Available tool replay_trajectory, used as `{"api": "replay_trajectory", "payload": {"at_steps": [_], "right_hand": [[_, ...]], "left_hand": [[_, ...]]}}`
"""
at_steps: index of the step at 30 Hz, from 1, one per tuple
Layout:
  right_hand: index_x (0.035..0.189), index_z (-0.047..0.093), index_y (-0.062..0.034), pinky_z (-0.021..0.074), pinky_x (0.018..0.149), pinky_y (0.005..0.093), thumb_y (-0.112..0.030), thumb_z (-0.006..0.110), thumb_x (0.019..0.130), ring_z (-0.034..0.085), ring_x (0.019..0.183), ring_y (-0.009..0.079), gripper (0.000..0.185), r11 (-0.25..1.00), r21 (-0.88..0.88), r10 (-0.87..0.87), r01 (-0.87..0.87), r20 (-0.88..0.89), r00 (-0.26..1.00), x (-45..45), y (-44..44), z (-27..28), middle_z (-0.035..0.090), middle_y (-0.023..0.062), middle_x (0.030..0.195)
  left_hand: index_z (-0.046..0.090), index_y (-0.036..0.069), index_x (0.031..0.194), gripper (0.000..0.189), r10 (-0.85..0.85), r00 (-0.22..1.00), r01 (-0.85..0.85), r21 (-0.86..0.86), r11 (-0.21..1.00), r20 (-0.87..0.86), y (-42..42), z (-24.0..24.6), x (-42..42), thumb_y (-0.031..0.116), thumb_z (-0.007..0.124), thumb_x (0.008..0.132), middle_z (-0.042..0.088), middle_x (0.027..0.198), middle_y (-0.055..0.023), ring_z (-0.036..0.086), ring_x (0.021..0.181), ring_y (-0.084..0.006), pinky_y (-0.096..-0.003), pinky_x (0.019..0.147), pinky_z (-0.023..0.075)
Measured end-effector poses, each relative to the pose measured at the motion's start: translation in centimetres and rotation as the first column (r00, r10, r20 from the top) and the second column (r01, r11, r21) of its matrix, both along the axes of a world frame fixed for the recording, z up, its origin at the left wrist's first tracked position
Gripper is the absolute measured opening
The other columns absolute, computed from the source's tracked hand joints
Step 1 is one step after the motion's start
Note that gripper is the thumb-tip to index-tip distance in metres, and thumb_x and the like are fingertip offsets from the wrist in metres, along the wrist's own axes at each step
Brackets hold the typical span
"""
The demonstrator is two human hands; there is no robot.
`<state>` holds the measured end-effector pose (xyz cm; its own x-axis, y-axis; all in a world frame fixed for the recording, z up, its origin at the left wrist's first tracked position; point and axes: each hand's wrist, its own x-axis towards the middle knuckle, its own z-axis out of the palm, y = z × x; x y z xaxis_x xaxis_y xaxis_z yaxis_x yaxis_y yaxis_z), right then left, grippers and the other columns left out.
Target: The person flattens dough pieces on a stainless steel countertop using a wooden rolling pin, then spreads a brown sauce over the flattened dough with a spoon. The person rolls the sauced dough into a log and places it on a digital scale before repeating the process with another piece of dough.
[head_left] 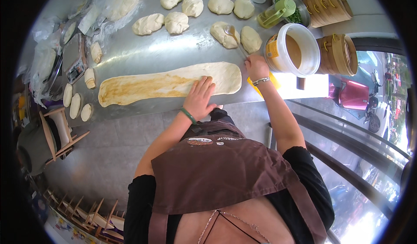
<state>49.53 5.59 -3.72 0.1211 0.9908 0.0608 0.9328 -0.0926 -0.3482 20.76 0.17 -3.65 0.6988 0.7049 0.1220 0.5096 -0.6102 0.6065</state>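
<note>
A long, flattened strip of dough lies across the metal worktop, with a brown paste smeared over its left and middle parts. My left hand rests palm down on the strip, right of the middle, fingers spread slightly and holding nothing. Beyond the strip's right end, my right hand is closed around the handle end of a spoon. The spoon's bowl appears over an oval dough piece, though whether they touch I cannot tell. Beside my right hand stands a white plastic tub partly filled with brown paste.
Several dough lumps sit at the back of the metal worktop. Smaller dough rolls lie left, near a digital scale. Bamboo steamers, a green-lidded jug and a metal bowl of chopped greens stand right.
</note>
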Motion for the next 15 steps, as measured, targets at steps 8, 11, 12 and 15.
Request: {"api": "replay_trajectory", "payload": {"at_steps": [8,11,12,15], "right_hand": [[0.092,0.063,-0.0004,0.0482,0.060,0.0312,-0.010,0.063,0.086,0.059,0.062,0.0199,0.011,0.989,-0.093,-0.145,0.112,-0.639,0.755,0.7,-2.6,2.9,0.059,0.0105,0.070],[0.095,0.062,0.0007,0.0446,0.050,0.0296,-0.012,0.060,0.087,0.055,0.054,0.0155,0.015,0.920,-0.387,-0.359,0.069,-0.756,0.547,-0.9,-4.7,4.7,0.058,0.0072,0.065],[0.095,0.060,0.0022,0.0401,0.043,0.0281,-0.013,0.058,0.088,0.052,0.048,0.0132,0.017,0.907,-0.420,-0.384,0.028,-0.799,0.464,-1.9,-5.7,5.4,0.056,0.0060,0.063],[0.100,0.054,0.0027,0.0374,0.040,0.0234,-0.003,0.054,0.092,0.048,0.046,0.0089,0.010,0.840,-0.523,-0.446,-0.140,-0.815,0.369,-3.2,-8.4,5.3,0.056,0.0046,0.068]], "left_hand": [[0.045,-0.002,0.132,0.060,0.313,0.948,-0.317,0.063,0.946,0.063,0.4,-0.2,0.2,0.021,0.066,0.080,0.037,0.145,-0.0239,0.032,0.137,-0.0443,-0.0554,0.110,0.0274],[0.046,-0.002,0.131,0.059,0.291,0.951,-0.301,0.093,0.949,0.105,1.3,1.1,1.6,0.019,0.065,0.080,0.036,0.145,-0.0252,0.032,0.136,-0.0460,-0.0555,0.109,0.0278],[0.046,-0.002,0.131,0.059,0.292,0.950,-0.303,0.105,0.947,0.111,1.4,1.8,1.9,0.019,0.065,0.080,0.035,0.145,-0.0256,0.032,0.135,-0.0465,-0.0554,0.109,0.0279],[0.047,0.006,0.134,0.060,0.274,0.953,-0.291,0.141,0.946,0.126,1.3,2.1,2.6,0.015,0.067,0.077,0.034,0.146,-0.0261,0.033,0.134,-0.0476,-0.0559,0.108,0.0298]]}}
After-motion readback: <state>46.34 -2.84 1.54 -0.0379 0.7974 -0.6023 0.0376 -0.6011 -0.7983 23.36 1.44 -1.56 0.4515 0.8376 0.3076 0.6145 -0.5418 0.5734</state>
